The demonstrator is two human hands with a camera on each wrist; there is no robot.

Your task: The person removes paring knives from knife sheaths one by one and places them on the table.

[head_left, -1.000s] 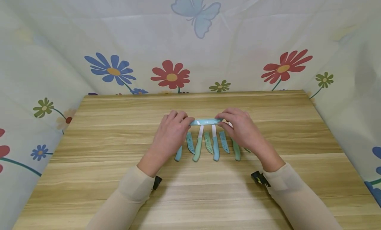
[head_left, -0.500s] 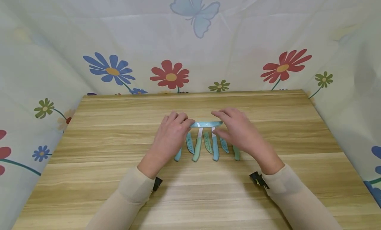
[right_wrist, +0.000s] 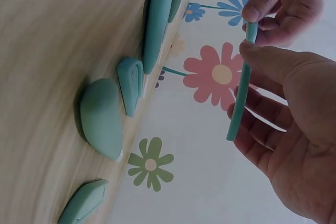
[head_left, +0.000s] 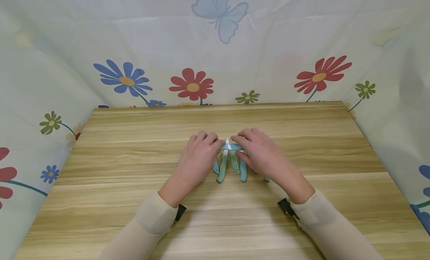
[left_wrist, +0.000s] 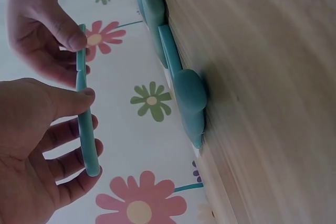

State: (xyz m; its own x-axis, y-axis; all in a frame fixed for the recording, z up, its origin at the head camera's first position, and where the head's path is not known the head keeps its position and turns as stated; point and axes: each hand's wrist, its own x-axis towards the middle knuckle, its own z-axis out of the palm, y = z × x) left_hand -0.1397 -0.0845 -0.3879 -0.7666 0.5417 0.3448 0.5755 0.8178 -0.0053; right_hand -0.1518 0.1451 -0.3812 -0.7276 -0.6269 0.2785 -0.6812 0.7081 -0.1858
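Between both hands, above the table, is a light-blue knife (head_left: 223, 147) whose blade is largely covered by a blue sheath (head_left: 236, 146). My left hand (head_left: 199, 157) pinches the handle (left_wrist: 88, 140), thumb on one side and fingers on the other. From the opposite end, my right hand (head_left: 265, 151) grips the sheath between thumb and fingers. Beneath them lie a green-handled knife (head_left: 222, 169) with a white blade, a green sheath (head_left: 234, 163) and a blue-handled knife (head_left: 243, 172). A blue sheath (head_left: 216, 167) and another green handle (head_left: 267, 179) are partly hidden by the hands.
The knives and sheaths lie in an alternating row on the wooden table (head_left: 215, 219). A flower-printed cloth (head_left: 275, 65) stands behind the table and at both sides. Black straps (head_left: 287, 208) sit at the wrists.
My right hand opened its fingers at the sheath, then took hold of it again farther left. Both hands have come closer together and moved slightly toward the body with the knife.
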